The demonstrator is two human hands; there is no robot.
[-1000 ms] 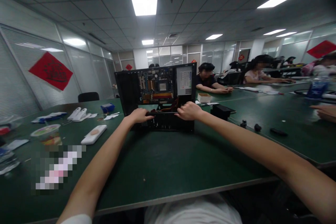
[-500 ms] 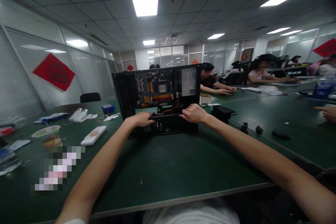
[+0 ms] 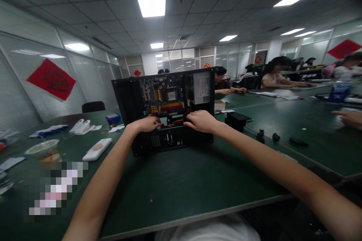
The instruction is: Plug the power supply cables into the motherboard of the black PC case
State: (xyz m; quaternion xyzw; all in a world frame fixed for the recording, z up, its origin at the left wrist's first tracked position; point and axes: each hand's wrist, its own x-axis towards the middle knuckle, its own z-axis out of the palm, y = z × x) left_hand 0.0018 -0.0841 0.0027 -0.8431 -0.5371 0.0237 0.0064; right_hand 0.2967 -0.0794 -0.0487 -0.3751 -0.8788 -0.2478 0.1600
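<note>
An open black computer case [image 3: 130, 101] stands on the green table in front of me. Its motherboard [image 3: 166, 94] and silver power supply [image 3: 201, 86] face me. My left hand [image 3: 147, 123] reaches over the case's lower panel with curled fingers; what they pinch, if anything, is hidden. Close to the loose cables [image 3: 178, 121] is my right hand [image 3: 203, 121], its fingers bent inside the case below the power supply. Whether it grips a cable I cannot make out.
Left on the table [image 3: 158, 188] are a white power bank [image 3: 97, 149], a lidded plastic cup [image 3: 45, 150] and a blue box [image 3: 113, 118]. A black box [image 3: 236, 120] and small black parts [image 3: 276, 136] lie right. Other people sit beyond; a person's hand [image 3: 349, 117] shows at far right.
Both hands have moved from the lower panel's top edge further into the case, the right one shifting left towards the cables. The case appears slightly turned, and the view has shifted a little.
</note>
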